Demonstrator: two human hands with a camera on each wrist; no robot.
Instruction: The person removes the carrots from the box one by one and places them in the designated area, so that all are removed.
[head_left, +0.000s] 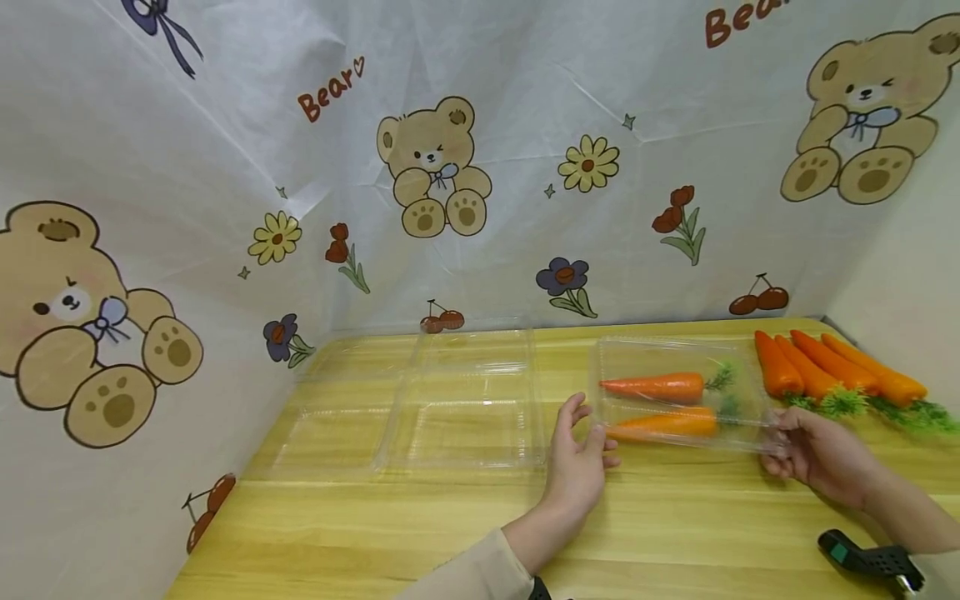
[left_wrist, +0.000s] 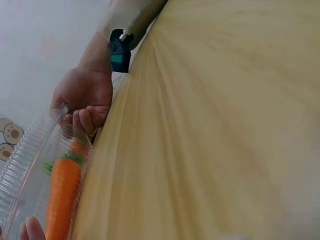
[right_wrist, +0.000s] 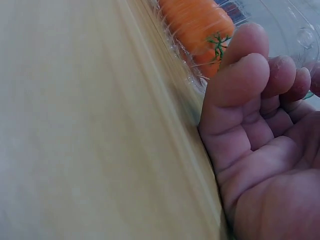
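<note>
Two orange toy carrots (head_left: 660, 387) with green tops lie side by side inside a clear plastic box (head_left: 675, 350), seen through its transparent lid. My right hand (head_left: 821, 458) grips the box's right front corner, thumb at the rim and fingers curled low beside it. In the left wrist view that right hand (left_wrist: 85, 95) shows with its thumb on the lid edge; its curled fingers (right_wrist: 240, 80) fill the right wrist view. At the box's left side is my left hand (head_left: 577, 467), fingers loosely bent and fingertips right at the corner.
Several more toy carrots (head_left: 832, 367) lie in a row at the back right, beside the box. Left of my hands, clear plastic boxes (head_left: 468, 417) stand opened on the wooden table (head_left: 360, 533). A bear-print cloth (head_left: 517, 183) hangs behind the table and along its left side.
</note>
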